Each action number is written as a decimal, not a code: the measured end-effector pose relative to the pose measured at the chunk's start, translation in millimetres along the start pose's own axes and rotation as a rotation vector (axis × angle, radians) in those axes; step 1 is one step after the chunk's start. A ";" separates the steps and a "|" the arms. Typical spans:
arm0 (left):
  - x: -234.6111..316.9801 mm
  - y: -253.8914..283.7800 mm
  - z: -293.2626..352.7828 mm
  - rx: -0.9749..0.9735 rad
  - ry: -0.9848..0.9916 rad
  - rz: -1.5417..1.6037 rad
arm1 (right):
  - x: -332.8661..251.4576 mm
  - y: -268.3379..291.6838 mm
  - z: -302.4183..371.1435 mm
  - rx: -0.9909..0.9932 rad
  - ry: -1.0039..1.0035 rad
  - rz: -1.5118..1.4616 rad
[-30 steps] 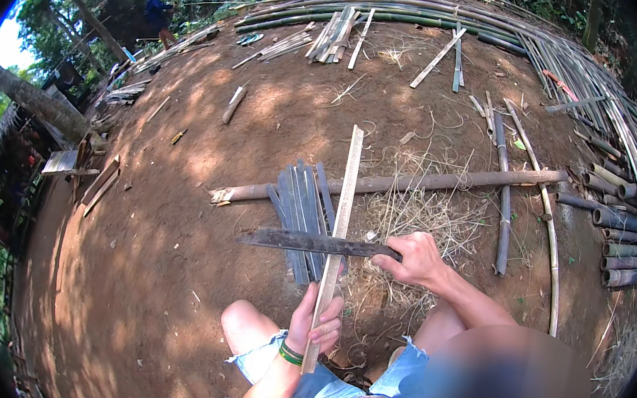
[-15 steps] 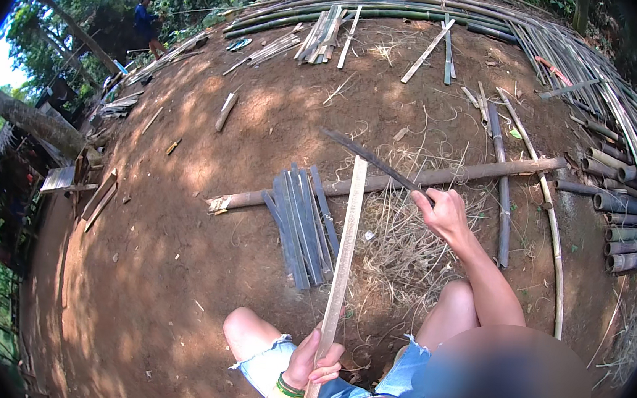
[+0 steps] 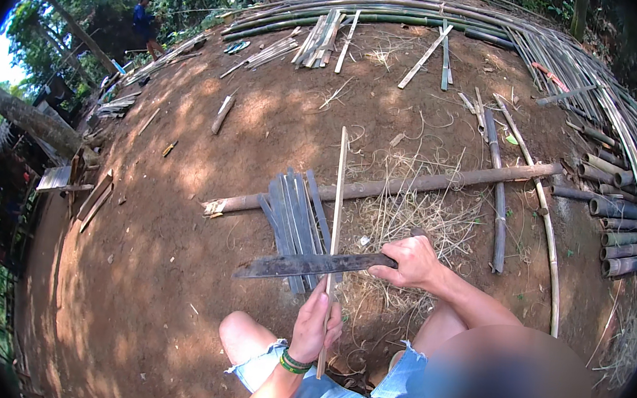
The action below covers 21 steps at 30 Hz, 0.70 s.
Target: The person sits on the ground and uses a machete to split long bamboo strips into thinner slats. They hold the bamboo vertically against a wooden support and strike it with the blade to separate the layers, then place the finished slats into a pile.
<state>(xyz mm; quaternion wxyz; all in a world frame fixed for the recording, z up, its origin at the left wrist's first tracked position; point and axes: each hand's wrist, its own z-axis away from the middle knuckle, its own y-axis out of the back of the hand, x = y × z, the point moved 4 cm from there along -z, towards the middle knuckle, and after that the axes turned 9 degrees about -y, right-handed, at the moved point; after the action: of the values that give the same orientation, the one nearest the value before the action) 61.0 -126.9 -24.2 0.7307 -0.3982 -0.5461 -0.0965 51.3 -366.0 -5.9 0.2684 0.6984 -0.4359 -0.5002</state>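
Observation:
My left hand (image 3: 316, 327) is closed around the lower part of a pale bamboo strip (image 3: 340, 193), which stands edge-on and points away from me. My right hand (image 3: 409, 262) grips the handle of a machete (image 3: 301, 265). Its long dark blade reaches leftward and crosses the strip a little above my left hand; whether it cuts into the strip I cannot tell. Just beyond the blade, a bundle of dark bamboo slats (image 3: 292, 216) leans over a long bamboo pole (image 3: 404, 186) on the ground. Pale fibre shavings (image 3: 416, 216) are heaped to the right of the strip.
At the right lie cut bamboo tubes (image 3: 626, 238), a dark pole (image 3: 497, 208) and a thin pole (image 3: 549, 229). Long bamboo poles (image 3: 398, 11) line the far edge, with loose slats (image 3: 320, 39) before them. A person (image 3: 144, 22) stands at the far left.
The machete has come down toward me and swung across the strip. My left hand has moved slightly away from me, and the strip has turned edge-on and more upright.

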 end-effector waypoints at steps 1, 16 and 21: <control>-0.8 2.0 -2.2 -0.001 -0.002 -0.013 | -4.6 -2.3 0.1 -0.021 0.051 0.046; 7.5 16.8 10.3 0.008 -0.157 -0.152 | 117.0 10.5 -9.9 0.332 -0.692 -0.445; 20.5 25.2 -56.0 0.258 -0.494 -0.039 | 53.0 -8.4 -16.3 0.112 -0.611 -0.835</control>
<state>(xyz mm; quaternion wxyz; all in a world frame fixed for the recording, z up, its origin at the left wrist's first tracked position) 123.7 -142.6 -23.1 0.6182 -0.3030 -0.7228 0.0597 75.8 -409.5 -31.6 -0.1314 0.6483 -0.2045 -0.7215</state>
